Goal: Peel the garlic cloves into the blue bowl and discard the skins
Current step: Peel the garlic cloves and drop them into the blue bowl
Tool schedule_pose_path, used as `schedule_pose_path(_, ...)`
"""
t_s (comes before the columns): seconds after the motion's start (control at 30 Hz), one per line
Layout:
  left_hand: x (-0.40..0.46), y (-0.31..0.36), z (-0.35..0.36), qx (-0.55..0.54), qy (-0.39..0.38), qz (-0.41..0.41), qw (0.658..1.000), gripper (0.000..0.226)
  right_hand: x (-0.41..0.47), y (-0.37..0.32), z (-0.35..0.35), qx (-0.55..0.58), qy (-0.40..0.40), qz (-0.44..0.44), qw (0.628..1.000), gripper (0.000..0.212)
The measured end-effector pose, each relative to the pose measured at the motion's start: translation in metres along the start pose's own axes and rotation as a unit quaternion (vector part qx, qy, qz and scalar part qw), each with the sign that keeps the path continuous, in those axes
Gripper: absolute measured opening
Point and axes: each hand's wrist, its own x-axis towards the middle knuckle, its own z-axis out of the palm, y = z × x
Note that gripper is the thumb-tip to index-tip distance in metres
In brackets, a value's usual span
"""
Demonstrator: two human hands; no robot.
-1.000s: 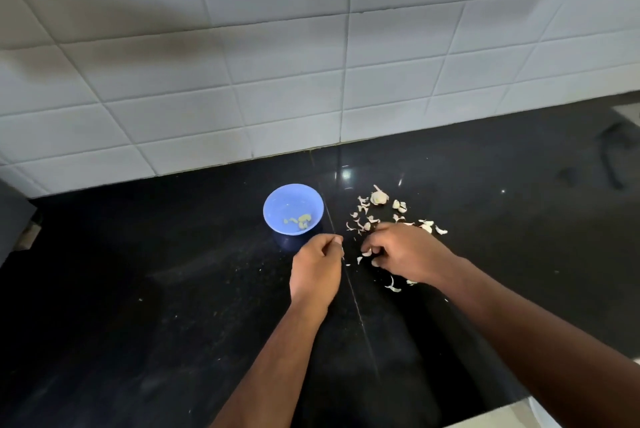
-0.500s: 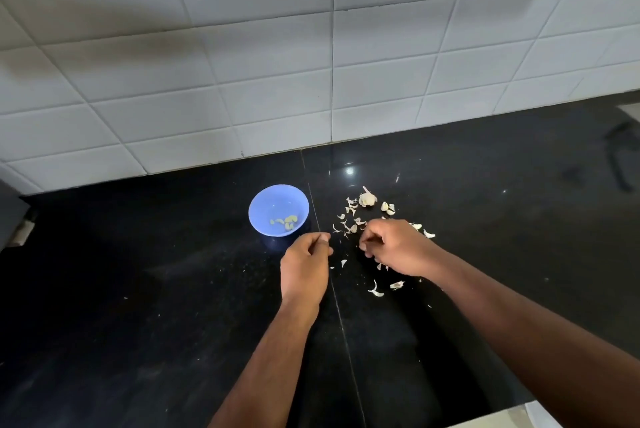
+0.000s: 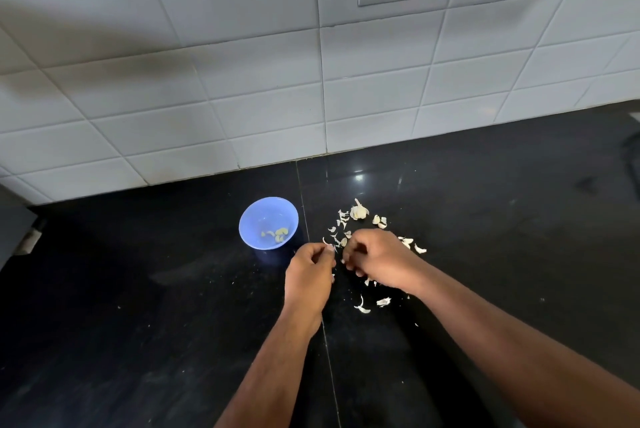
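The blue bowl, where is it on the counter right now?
In the head view, the blue bowl sits on the black counter left of the scattered garlic skins, just beyond and left of the left hand.

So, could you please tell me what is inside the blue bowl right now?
The blue bowl holds a few pale peeled cloves lying near its bottom, toward the right. Nothing covers the bowl, though its near wall hides a sliver of the inside.
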Motion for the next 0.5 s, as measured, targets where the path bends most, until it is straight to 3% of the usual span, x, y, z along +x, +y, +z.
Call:
schedule_pose_path(0.07, -0.002, 0.001, 0.006, -0.039, -0.043, -0.036, 0.998, 0.016, -0.008, 0.002, -0.001, 0.144, 0.04, -0.003, 0.989, 0.016)
schedule_pose_path(0.17, -0.005, 0.006, 0.017, -0.125, -0.086, -0.064, 0.986, 0.019, -0.018, 0.007, -0.003, 0.253, 0.087, -0.008, 0.964, 0.009)
schedule_pose_path(0.5, -0.01, 0.023, 0.039, -0.239, -0.109, -0.089, 0.961, 0.007, -0.033, 0.009, -0.016, 0.206, 0.165, -0.047, 0.963, 0.011)
